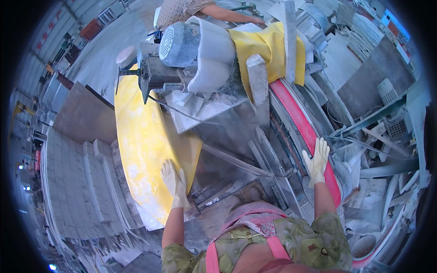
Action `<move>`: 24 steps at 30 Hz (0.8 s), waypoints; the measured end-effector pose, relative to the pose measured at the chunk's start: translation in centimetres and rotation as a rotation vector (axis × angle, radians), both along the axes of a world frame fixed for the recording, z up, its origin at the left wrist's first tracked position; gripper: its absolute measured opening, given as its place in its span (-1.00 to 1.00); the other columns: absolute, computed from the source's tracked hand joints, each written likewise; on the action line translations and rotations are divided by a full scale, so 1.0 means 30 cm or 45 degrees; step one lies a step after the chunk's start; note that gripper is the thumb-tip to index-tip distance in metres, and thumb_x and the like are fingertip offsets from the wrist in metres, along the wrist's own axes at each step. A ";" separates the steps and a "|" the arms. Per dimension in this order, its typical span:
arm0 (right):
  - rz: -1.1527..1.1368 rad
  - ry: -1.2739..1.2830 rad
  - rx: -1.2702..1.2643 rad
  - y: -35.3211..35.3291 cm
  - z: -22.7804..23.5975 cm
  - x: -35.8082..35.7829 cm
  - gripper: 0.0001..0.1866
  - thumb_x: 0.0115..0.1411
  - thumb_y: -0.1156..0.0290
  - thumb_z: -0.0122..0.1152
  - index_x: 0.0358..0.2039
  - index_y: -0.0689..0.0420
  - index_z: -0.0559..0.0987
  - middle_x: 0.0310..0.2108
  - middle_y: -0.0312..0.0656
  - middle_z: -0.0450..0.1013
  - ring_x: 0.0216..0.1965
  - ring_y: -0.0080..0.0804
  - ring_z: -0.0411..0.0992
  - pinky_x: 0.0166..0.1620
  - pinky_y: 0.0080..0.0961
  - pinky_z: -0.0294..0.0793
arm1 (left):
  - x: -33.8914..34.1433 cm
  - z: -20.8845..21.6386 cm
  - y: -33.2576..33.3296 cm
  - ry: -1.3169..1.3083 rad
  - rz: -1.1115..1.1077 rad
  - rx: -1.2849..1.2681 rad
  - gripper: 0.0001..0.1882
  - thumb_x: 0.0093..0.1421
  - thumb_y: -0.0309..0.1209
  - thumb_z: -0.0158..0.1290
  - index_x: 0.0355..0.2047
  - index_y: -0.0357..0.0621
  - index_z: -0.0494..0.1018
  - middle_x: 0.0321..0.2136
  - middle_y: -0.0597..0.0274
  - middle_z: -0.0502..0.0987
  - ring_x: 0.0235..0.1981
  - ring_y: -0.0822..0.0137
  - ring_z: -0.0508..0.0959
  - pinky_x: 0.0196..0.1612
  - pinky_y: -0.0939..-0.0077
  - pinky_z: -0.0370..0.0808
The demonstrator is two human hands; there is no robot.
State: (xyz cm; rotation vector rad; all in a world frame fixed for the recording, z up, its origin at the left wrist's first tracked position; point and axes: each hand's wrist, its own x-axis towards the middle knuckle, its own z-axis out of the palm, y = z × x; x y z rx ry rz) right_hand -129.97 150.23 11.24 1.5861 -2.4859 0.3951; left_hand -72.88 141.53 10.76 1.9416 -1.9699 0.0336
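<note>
My left hand (173,179), in a pale rubber glove, lies with fingers stretched out at the right edge of a long yellow sheet (141,150) smeared with white. My right hand (318,160), gloved alike, is spread over a red curved band (298,111) that runs along a machine's rim; palm contact cannot be made out for certain. Neither hand grips anything. Ahead stands a dusty motor (180,44) with a perforated end, partly wrapped in a white cover (214,54). A yellow cloth (268,50) hangs beside it, behind an upright grey post (257,86).
Stacked grey slabs (86,182) rise at the left below a brown board (84,113). Wooden bars (236,159) cross between my hands. Another person (182,11) reaches an arm behind the motor. Metal beams and a leaning dark panel (375,75) crowd the right.
</note>
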 end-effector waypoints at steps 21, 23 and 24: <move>0.016 -0.009 0.086 0.000 0.012 0.000 -0.05 0.15 0.00 0.32 0.41 0.26 0.19 0.41 0.11 0.15 0.46 0.11 0.00 0.50 -0.02 -0.13 | -0.025 0.054 0.004 0.035 0.020 0.051 -0.32 0.33 -0.21 -0.04 0.36 -0.35 0.19 0.36 -0.24 0.22 0.41 -0.19 0.16 0.47 -0.01 -0.02; 0.020 -0.004 0.087 0.001 0.012 0.000 -0.06 0.16 0.00 0.31 0.40 0.27 0.19 0.40 0.11 0.15 0.46 0.11 0.00 0.50 -0.01 -0.12 | -0.027 0.054 0.004 0.032 0.022 0.052 -0.32 0.33 -0.21 -0.03 0.36 -0.35 0.19 0.36 -0.24 0.22 0.40 -0.19 0.16 0.47 -0.01 -0.02; 0.024 -0.001 0.086 0.001 0.012 0.000 -0.06 0.16 0.00 0.31 0.40 0.27 0.19 0.40 0.11 0.15 0.46 0.12 0.00 0.50 -0.01 -0.12 | -0.027 0.054 0.004 0.029 0.025 0.050 -0.32 0.33 -0.21 -0.03 0.36 -0.34 0.19 0.36 -0.24 0.23 0.40 -0.19 0.16 0.47 -0.01 -0.02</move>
